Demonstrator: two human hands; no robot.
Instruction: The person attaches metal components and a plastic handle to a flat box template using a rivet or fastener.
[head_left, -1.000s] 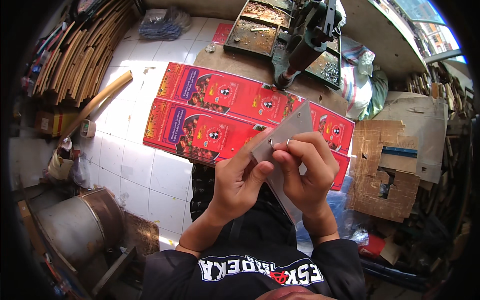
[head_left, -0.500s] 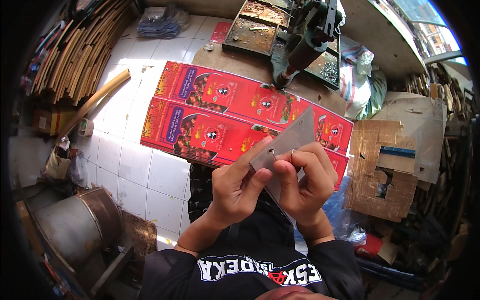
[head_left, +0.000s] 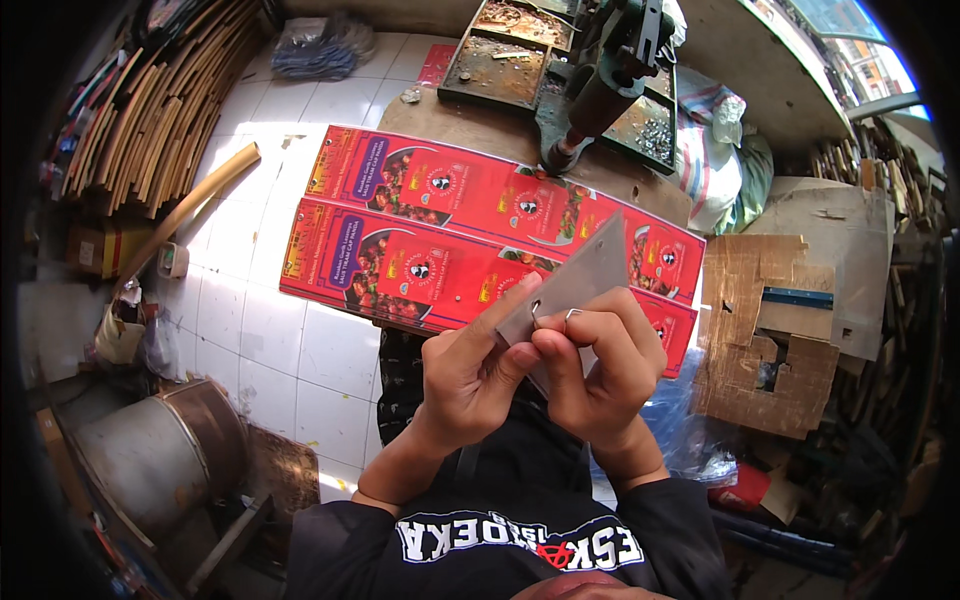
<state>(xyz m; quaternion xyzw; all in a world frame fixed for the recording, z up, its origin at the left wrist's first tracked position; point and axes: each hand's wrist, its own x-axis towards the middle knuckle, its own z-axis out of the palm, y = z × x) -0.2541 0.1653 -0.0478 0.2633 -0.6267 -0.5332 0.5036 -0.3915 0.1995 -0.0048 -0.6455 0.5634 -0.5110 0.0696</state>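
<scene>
A thin grey panel (head_left: 592,268) stands tilted in front of me, with a small hole near its left corner. My left hand (head_left: 462,388) is closed on that corner, the fingers behind the panel and the thumb at its near edge. My right hand (head_left: 608,365) is closed too, pinching a bent metal wire hook (head_left: 572,315) between thumb and forefinger. One end of the wire is at the hole; whether it passes right through, I cannot tell. Beyond the hands, two long red printed panels (head_left: 400,268) lie side by side on the work table (head_left: 425,118).
A dark hand press (head_left: 600,105) rises at the table's far side, among metal trays (head_left: 495,72) of small parts. Worn cardboard (head_left: 735,370) lies to the right. At the left are a metal drum (head_left: 150,450), a cardboard tube (head_left: 205,190) and stacked boards (head_left: 165,120).
My right hand has shifted slightly left with the wire hook, closer to my left thumb. The grey panel has moved a little left; the red panels lie as before.
</scene>
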